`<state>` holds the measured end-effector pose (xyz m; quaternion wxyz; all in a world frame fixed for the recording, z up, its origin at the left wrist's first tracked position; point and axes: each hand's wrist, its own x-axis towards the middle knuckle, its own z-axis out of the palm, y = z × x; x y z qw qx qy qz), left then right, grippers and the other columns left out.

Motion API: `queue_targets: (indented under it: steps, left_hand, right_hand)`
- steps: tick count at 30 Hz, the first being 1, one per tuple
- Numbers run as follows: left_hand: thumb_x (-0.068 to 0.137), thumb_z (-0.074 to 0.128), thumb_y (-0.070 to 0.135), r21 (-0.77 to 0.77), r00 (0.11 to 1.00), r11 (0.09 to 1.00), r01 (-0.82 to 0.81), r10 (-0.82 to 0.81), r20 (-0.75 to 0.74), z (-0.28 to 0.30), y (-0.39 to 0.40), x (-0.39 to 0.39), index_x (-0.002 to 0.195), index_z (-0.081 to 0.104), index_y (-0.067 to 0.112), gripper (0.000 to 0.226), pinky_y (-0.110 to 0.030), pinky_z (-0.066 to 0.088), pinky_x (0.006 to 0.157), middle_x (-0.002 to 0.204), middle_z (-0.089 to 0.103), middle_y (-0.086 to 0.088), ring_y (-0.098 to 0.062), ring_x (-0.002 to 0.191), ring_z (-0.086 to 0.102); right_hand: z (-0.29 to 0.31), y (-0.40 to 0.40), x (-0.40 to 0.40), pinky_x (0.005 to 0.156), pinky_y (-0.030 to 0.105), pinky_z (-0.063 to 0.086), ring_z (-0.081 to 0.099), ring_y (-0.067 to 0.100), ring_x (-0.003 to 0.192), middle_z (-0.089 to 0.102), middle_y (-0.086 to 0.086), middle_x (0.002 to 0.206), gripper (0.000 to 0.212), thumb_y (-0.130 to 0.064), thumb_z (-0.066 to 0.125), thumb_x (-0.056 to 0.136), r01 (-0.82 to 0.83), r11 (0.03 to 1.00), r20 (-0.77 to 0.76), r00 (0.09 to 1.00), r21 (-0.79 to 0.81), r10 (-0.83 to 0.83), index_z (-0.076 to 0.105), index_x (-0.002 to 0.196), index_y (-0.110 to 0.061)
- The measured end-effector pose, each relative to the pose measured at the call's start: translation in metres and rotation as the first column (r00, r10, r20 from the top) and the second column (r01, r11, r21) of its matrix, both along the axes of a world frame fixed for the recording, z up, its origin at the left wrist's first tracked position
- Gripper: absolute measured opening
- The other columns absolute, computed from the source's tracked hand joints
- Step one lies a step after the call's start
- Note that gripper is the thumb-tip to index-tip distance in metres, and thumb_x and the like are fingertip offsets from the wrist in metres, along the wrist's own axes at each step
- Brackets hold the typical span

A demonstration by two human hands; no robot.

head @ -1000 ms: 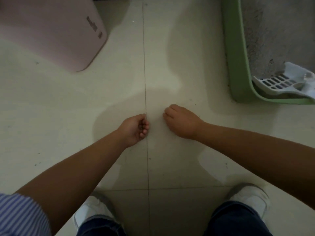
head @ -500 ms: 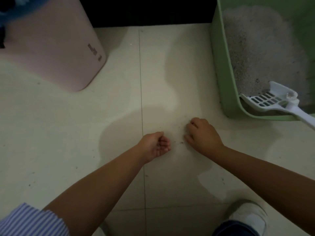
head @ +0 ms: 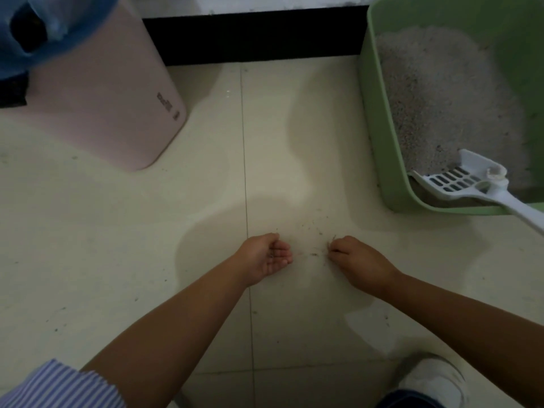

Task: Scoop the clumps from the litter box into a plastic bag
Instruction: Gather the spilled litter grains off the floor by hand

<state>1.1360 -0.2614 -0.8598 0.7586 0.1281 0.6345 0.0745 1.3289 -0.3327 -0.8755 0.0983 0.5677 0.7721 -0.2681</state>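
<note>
Two bare hands rest low over the pale cream tiled floor (head: pixel 117 260), close to each other but apart, one on each side of a thin scatter of dark litter crumbs (head: pixel 315 254) lying on the tile. The left hand (head: pixel 266 257) is turned palm up and cupped, its fingers (head: pixel 284 254) curled loosely inward, and a few dark specks sit in the hollow of the palm. The right hand (head: pixel 357 257) faces palm down with its fingertips (head: pixel 332 250) drawn together in a narrow pinch at the floor; a wisp of debris seems to sit at the tips, though it is too small to be sure it is held.

To the right stands the light green plastic litter box (head: pixel 379 148), its near corner rounded, filled with pale grey granular litter (head: pixel 441 98) that is heaped toward the far end. A white slotted plastic scoop (head: pixel 459 181) lies in the near corner of the box, its head on the litter and its handle passing over the rim toward the right edge of the view. No distinct clumps can be made out in the litter.

At upper left stands a pink plastic bin (head: pixel 112 107) lined with a blue plastic bag (head: pixel 59 33) folded over its rim, well apart from the hands. A blue-and-white striped sleeve (head: pixel 59 387) covers the left upper arm, and a white shoe (head: pixel 432 381) shows at the lower right.
</note>
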Motion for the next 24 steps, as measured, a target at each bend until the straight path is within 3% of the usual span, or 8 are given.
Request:
queue_targets:
  steps: [2,6,7,10,14,18,20,24]
  left_hand:
    - [0.100,0.037,0.021,0.002,1.000,1.000,0.011,-0.011,-0.008,0.001,0.001,-0.001,0.068,0.054,0.001,0.042,-0.014,0.046,0.034,0.039,0.058,-0.005,-0.011,0.034,0.058]
    - [0.100,0.037,0.018,0.013,1.000,1.000,-0.010,0.010,-0.005,0.001,0.002,-0.003,0.068,0.054,0.000,0.040,-0.015,0.046,0.035,0.040,0.059,-0.005,-0.011,0.034,0.059]
    - [0.100,0.037,0.018,0.013,1.000,1.000,-0.021,0.021,-0.002,0.001,0.002,-0.003,0.069,0.054,-0.001,0.040,-0.015,0.047,0.035,0.040,0.059,-0.005,-0.012,0.035,0.059]
    - [0.100,0.037,0.018,0.007,0.999,0.999,-0.040,0.040,0.001,0.000,0.001,-0.003,0.068,0.054,-0.001,0.040,-0.015,0.047,0.035,0.040,0.058,-0.005,-0.012,0.035,0.060]
    - [0.100,0.038,0.019,0.001,0.997,0.997,-0.071,0.071,0.006,-0.001,-0.001,-0.003,0.069,0.054,-0.002,0.040,-0.016,0.048,0.036,0.041,0.059,-0.006,-0.013,0.036,0.061]
    - [0.101,0.035,0.025,-0.022,0.997,0.997,-0.079,0.079,0.021,-0.001,-0.003,-0.005,0.071,0.054,-0.002,0.044,-0.017,0.049,0.038,0.042,0.060,-0.009,-0.015,0.037,0.062]
    - [0.101,0.033,0.028,-0.035,0.997,0.997,-0.073,0.075,0.035,-0.001,-0.004,-0.005,0.073,0.055,-0.003,0.048,-0.018,0.050,0.041,0.045,0.062,-0.011,-0.018,0.044,0.064]
    - [0.102,0.029,0.030,-0.075,0.998,0.997,-0.031,0.035,0.054,0.001,-0.005,-0.003,0.077,0.057,-0.003,0.050,-0.018,0.051,0.042,0.066,0.061,-0.015,-0.021,0.066,0.058]
  right_hand:
    - [0.005,0.002,-0.001,0.071,0.023,0.028,0.051,0.025,0.099,0.051,0.007,0.098,0.021,-0.017,0.042,0.097,0.059,0.998,-0.010,0.998,-0.014,-0.059,0.060,0.104,-0.007]
    - [0.010,0.011,-0.002,0.088,0.027,0.037,0.050,0.028,0.110,0.053,0.016,0.117,0.030,-0.010,0.033,0.098,0.077,0.988,-0.022,0.997,-0.137,-0.080,0.056,0.116,0.000]
    - [0.018,0.015,-0.005,0.084,0.027,0.042,0.054,0.029,0.105,0.057,0.017,0.112,0.032,-0.006,0.032,0.096,0.073,0.986,-0.009,0.997,-0.151,-0.075,0.059,0.110,0.001]
    - [0.019,0.019,-0.004,0.042,0.017,0.043,0.061,0.023,0.052,0.061,0.009,0.061,0.033,-0.005,0.033,0.067,-0.095,0.992,0.031,0.995,-0.079,0.098,0.065,0.060,-0.005]
    - [0.010,0.015,-0.001,0.035,0.016,0.035,0.055,0.017,0.044,0.057,0.005,0.053,0.032,-0.007,0.030,0.060,-0.258,0.965,0.166,0.955,0.055,0.246,0.062,0.052,-0.009]
    - [0.015,0.014,-0.008,0.048,0.022,0.042,0.062,0.028,0.063,0.061,0.015,0.071,0.016,0.006,0.065,0.052,0.018,0.998,0.003,1.000,-0.058,-0.018,0.062,0.066,-0.001]
    - [0.017,0.021,-0.014,0.065,0.025,0.036,0.059,0.033,0.084,0.061,0.021,0.088,0.009,0.008,0.056,0.075,0.311,0.950,-0.153,0.937,-0.037,-0.313,0.062,0.082,0.007]
    - [0.041,0.036,-0.036,0.066,0.016,0.040,0.055,0.004,0.064,0.061,0.005,0.086,0.016,-0.003,0.060,0.086,0.405,0.887,-0.393,0.795,-0.224,-0.462,0.068,0.099,0.004]
